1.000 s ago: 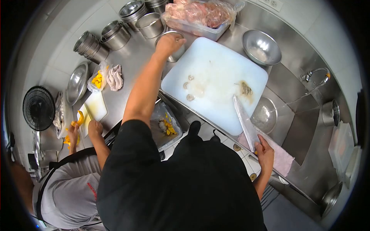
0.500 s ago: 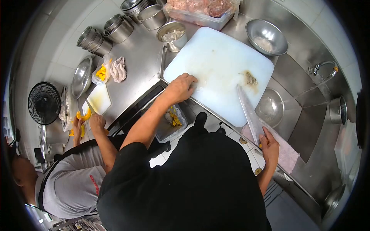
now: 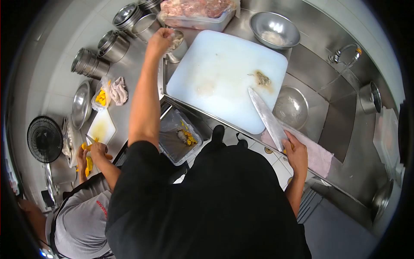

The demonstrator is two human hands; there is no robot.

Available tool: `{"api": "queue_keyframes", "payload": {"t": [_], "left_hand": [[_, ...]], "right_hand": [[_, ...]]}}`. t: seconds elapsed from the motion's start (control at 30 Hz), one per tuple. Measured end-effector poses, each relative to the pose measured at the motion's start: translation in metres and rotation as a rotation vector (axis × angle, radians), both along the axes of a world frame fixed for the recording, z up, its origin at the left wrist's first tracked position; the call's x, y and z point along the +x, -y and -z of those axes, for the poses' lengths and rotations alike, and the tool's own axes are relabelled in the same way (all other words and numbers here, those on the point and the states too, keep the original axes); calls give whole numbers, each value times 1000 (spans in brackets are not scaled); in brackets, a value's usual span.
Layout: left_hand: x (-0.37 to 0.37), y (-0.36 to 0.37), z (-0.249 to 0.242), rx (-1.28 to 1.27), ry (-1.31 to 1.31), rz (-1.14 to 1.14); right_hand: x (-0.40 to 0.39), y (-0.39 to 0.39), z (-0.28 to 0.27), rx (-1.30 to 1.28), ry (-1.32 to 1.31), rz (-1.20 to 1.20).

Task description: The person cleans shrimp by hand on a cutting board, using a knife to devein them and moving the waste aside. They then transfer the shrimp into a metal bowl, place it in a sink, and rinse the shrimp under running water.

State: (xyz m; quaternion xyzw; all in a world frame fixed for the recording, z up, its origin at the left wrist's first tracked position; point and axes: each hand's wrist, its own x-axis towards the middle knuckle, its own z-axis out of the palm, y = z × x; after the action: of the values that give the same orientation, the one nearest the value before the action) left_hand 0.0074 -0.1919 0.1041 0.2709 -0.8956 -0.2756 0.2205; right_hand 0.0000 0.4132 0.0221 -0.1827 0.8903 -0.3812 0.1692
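Observation:
My left hand (image 3: pixel 159 41) is over the metal pot (image 3: pixel 178 52) beyond the board's left corner. Its fingers are drawn together above the pale, shrimp-like pieces (image 3: pixel 176 42) inside; whatever they hold, if anything, is too small to make out. In my right hand (image 3: pixel 296 150) is the handle of a large kitchen knife (image 3: pixel 266 115). The blade lies over the right part of the white cutting board (image 3: pixel 224 64), its tip close to a small heap of dark greyish scraps (image 3: pixel 261 78).
A co-worker (image 3: pixel 82 216) at the left cuts something yellow over a small board (image 3: pixel 102 126). Raw meat fills a plastic tub (image 3: pixel 196 20) at the back. A steel bowl (image 3: pixel 274 30) stands behind the sink, where the tap (image 3: pixel 346 55) runs. A waste bin (image 3: pixel 166 146) sits below.
My left hand has moved from the board's near left edge up to the metal pot. The knife stays in my right hand near the scraps. The view has shifted somewhat.

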Motion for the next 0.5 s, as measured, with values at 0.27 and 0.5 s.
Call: {"api": "queue_keyframes", "payload": {"t": [0.27, 0.5], "left_hand": [[-11, -120, 14, -206, 159, 206], [0, -284, 99, -421, 420, 248]], "right_hand": [[-29, -14, 0, -95, -14, 185], [-79, 35, -35, 202, -144, 178]]}}
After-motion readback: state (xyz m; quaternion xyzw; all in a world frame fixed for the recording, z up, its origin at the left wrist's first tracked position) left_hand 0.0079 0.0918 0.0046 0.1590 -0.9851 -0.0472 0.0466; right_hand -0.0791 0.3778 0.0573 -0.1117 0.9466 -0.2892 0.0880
